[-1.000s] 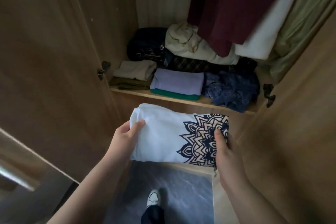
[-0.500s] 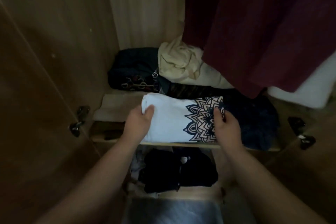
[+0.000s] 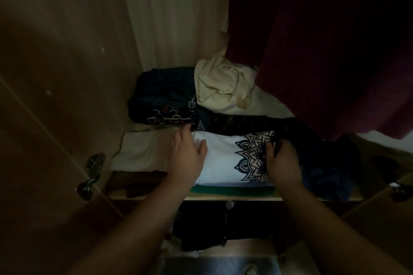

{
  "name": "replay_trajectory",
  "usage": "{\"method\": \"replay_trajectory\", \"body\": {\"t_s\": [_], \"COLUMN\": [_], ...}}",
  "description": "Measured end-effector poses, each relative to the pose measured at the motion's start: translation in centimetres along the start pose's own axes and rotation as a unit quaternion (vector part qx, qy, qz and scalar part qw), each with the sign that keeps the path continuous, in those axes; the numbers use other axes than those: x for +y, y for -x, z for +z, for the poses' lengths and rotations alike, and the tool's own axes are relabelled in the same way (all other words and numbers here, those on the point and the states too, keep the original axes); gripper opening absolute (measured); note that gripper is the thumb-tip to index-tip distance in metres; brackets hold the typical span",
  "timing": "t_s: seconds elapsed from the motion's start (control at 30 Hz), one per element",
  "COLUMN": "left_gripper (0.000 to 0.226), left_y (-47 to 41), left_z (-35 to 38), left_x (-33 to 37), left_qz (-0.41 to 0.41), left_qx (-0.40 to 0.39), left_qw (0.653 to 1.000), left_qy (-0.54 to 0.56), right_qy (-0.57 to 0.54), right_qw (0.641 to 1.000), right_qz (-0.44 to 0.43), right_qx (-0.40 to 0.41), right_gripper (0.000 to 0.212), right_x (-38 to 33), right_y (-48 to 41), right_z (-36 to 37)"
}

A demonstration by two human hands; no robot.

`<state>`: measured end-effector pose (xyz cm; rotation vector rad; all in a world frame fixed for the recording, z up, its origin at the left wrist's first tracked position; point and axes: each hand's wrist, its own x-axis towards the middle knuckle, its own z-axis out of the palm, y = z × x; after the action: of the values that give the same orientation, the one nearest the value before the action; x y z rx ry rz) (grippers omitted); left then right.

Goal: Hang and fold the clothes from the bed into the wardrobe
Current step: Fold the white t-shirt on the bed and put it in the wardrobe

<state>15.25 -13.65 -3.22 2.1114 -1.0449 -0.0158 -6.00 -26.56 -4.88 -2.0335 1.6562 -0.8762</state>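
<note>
Dim wardrobe shelf (image 3: 223, 197): folded white shirt (image 3: 223, 161); left hand (image 3: 187, 158) spread flat, right hand (image 3: 282, 163) grip unclear.

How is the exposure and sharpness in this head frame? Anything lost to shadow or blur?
Head view: dim and underexposed inside the wardrobe; the white folded shirt stays readable, the lower shelf sinks into near black. Left hand slightly motion-blurred, right hand dark but sharper. Wide-angle lens bends the wardrobe walls.

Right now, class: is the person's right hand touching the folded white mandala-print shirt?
Touching. The head view shows the right hand resting on the printed end of the white shirt, fingers overlapping the mandala with no gap.
</note>
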Motion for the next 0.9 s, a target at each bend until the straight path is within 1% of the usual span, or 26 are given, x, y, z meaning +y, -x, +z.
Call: {"method": "replay_trajectory", "body": {"t_s": [0.03,0.07,0.1,0.13,0.17,0.2,0.23,0.27,0.33,0.37,0.53,0.63,0.7,0.8,0.9], "left_gripper": [0.057,0.056,0.056,0.058,0.059,0.061,0.063,0.065,0.065,0.064,0.07,0.073,0.073,0.067,0.064], "left_y": [0.5,1.1,1.7,2.3,2.7,2.9,2.9,2.8,2.3,1.9,-0.2,-0.4,-0.2,-0.4,-1.2], "left_z": [-0.4,-0.6,-0.4,0.0,0.6,1.5,2.5,3.4,4.8,5.5,6.8,6.8,6.6,5.7,4.3], "left_x": [0.5,1.1,1.6,2.2,2.8,3.0,2.7,2.3,1.3,0.8,0.6,0.7,0.7,1.1,2.1], "left_qz": [0.062,0.127,0.184,0.224,0.241,0.239,0.223,0.203,0.185,0.182,0.154,0.156,0.155,0.144,0.138], "left_qx": [0.016,0.021,0.009,-0.013,-0.038,-0.063,-0.089,-0.106,-0.126,-0.135,-0.177,-0.181,-0.183,-0.227,-0.275], "left_qw": [0.998,0.991,0.981,0.971,0.963,0.957,0.955,0.951,0.941,0.937,0.936,0.936,0.938,0.933,0.926], "left_qy": [-0.02,-0.039,-0.061,-0.087,-0.119,-0.149,-0.177,-0.206,-0.252,-0.264,-0.261,-0.257,-0.251,-0.239,-0.217], "right_qy": [-0.005,-0.008,-0.003,0.021,0.07,0.129,0.18,0.217,0.245,0.247,0.252,0.24,0.24,0.217,0.137], "right_qw": [0.998,0.991,0.976,0.955,0.932,0.913,0.904,0.905,0.914,0.917,0.923,0.928,0.929,0.929,0.937], "right_qz": [-0.042,-0.11,-0.195,-0.281,-0.349,-0.385,-0.388,-0.364,-0.303,-0.285,-0.218,-0.211,-0.21,-0.209,-0.212], "right_qx": [0.038,0.078,0.096,0.089,0.064,0.033,0.0,-0.039,-0.114,-0.133,-0.195,-0.19,-0.185,-0.216,-0.24], "right_gripper": [0.04,0.036,0.034,0.035,0.038,0.043,0.047,0.052,0.061,0.063,0.068,0.066,0.07,0.072,0.056], "right_x": [-0.4,-0.9,-1.5,-2.2,-2.6,-2.6,-2.3,-1.8,-0.8,-0.4,-1.1,-1.1,-1.1,-1.6,-1.9], "right_y": [0.3,0.9,1.6,2.2,2.5,2.4,2.1,1.8,1.2,0.9,-0.6,-1.0,-0.6,-0.5,-1.1], "right_z": [-0.6,-1.3,-1.8,-2.2,-2.1,-1.5,-0.6,0.2,1.5,2.2,3.7,3.9,3.6,2.9,0.8]}}
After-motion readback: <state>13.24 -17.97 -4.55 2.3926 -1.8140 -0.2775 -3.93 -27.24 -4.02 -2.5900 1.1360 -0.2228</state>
